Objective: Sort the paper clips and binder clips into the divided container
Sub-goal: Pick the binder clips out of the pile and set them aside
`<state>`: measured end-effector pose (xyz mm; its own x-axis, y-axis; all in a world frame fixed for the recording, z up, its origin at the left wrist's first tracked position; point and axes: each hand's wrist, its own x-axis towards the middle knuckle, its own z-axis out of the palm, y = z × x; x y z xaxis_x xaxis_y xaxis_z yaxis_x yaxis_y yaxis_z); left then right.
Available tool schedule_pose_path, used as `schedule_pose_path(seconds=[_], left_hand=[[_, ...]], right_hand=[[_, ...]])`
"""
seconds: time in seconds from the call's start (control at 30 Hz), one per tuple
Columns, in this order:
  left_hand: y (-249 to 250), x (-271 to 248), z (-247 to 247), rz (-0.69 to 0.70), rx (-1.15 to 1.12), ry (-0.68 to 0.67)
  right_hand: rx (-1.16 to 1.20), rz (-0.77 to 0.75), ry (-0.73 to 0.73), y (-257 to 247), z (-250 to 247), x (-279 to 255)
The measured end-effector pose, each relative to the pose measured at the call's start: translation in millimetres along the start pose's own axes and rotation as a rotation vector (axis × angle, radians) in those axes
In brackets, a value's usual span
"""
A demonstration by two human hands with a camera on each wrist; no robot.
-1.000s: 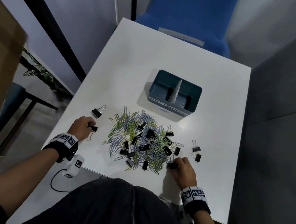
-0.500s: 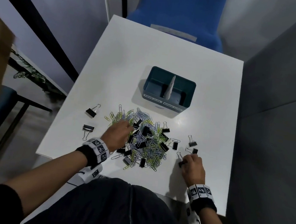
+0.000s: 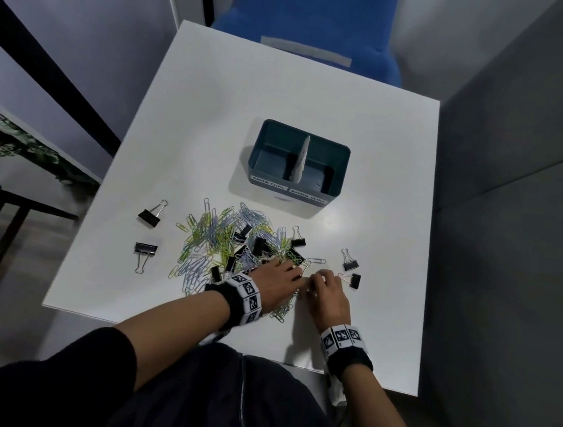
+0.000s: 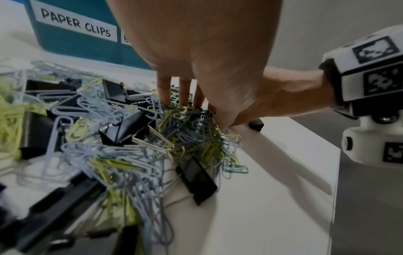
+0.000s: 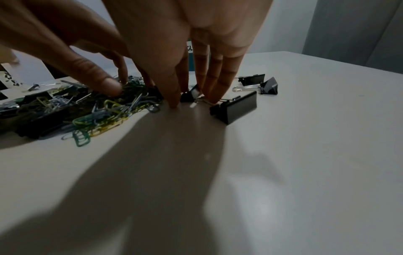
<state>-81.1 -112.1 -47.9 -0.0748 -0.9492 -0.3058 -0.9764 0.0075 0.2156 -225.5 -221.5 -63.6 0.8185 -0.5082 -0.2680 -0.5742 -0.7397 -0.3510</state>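
- My left hand point(image 3: 279, 276): fingers straight, tips down in the tangled heap of coloured wire paper clips and black binder clips point(image 3: 235, 246); gripping nothing.
- My right hand point(image 3: 329, 295): fingers extended, tips on the white counter point(image 3: 214, 110) at the heap's right edge, nothing held.
- Teal divided plastic container point(image 3: 296, 183) sits just beyond the heap.

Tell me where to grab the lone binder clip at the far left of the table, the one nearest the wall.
Pinch the binder clip across its black body, coming straight down from above. It lies flat on the table, apart from the pile, and its wire handles point away toward the far right, so the body's two sloped faces are probably the firmest hold.
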Motion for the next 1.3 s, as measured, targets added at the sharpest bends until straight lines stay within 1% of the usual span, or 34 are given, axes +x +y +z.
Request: schedule_pose_path(seconds=[0.17, 0.33, 0.43, 0.53, 0.67, 0.77, 0.83, 0.97, 1.03, 1.07, 1.17, 1.23, 1.3], left_hand=[[6, 14, -7, -0.123, -0.046, 0.006], [14, 27, -13, -0.238, -0.1, 0.005], [13, 32, -14, -0.274, -0.146, -0.005], [9, 33, -13, -0.279, -0.205, -0.009], [2, 31, -6, -0.25, -0.28, 0.074], [-8, 26, -8, -0.234, -0.334, 0.166], [-14, 20, -14, -0.259, -0.451, 0.238], [-27, 3, -33, -0.365, -0.813, 0.302], [-37, -12, -43, -0.412, -1.001, 0.332], [-43, -21, -47, -0.439, -1.055, 0.363], [-70, -58, -48, -0.596, -1.059, 0.515], [-90, -81, -44, -0.748, -0.984, 0.597], [-110, -103, -37, -0.914, -0.897, 0.625]], right_hand=[[-0.018, 0.015, 0.008, 7, 9, 0], [0.07, 0.108, 0.012, 5, 3, 1], [0.092, 0.133, 0.034, 7, -5, -2], [0.17, 0.185, 0.106, 16, -10, -5], [0.234, 0.239, 0.131, 31, -10, -7], [0.202, 0.241, 0.121, 33, -9, -8], [0.164, 0.222, 0.141, 33, -7, -8], [0.143, 0.151, 0.208, 29, -4, -1], [0.129, 0.131, 0.209, 22, -6, 7], [0.121, 0.129, 0.202, 17, -9, 12], [0.096, 0.079, 0.173, 5, -14, 26], [0.071, 0.06, 0.144, 1, -17, 36], [0.057, 0.041, 0.106, 0, -21, 45]])
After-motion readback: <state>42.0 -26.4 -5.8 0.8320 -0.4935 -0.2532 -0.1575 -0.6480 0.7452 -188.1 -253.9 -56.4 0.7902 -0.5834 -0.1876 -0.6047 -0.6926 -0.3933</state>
